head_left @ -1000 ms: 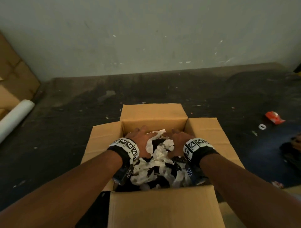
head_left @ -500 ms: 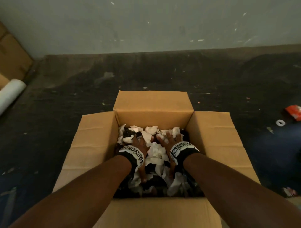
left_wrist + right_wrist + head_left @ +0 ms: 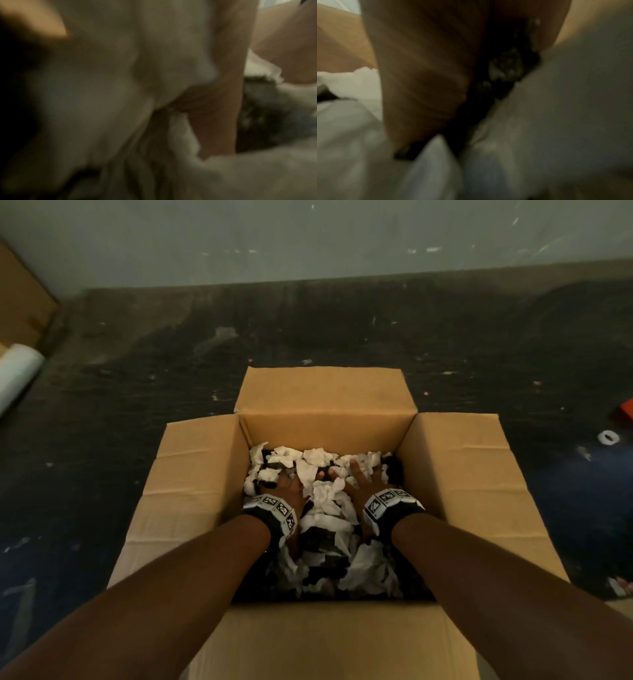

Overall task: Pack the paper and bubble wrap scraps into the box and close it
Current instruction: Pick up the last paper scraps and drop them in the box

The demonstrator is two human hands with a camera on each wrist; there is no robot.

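Observation:
An open cardboard box (image 3: 325, 392) stands on the dark floor with all its flaps spread outward. It holds a loose pile of white paper scraps (image 3: 329, 501) mixed with dark bubble wrap scraps (image 3: 322, 539). Both hands are inside, side by side, palms down on the pile. My left hand (image 3: 289, 487) presses the scraps with its fingertips buried under paper. My right hand (image 3: 359, 479) presses with its fingers spread and straight. The wrist views are blurred: white paper (image 3: 102, 94) and a finger (image 3: 223, 94) on the left, paper (image 3: 556, 121) and dark wrap (image 3: 505, 67) on the right.
A white roll (image 3: 17, 371) and flat cardboard (image 3: 20, 302) lie at the far left by the wall. A red object (image 3: 625, 409) and a small white ring (image 3: 608, 437) sit on the floor at the right. Dark floor surrounds the box.
Both hands have gone from the top of the pile down deeper into the box, pushing the scraps lower. The view has tilted closer over the box.

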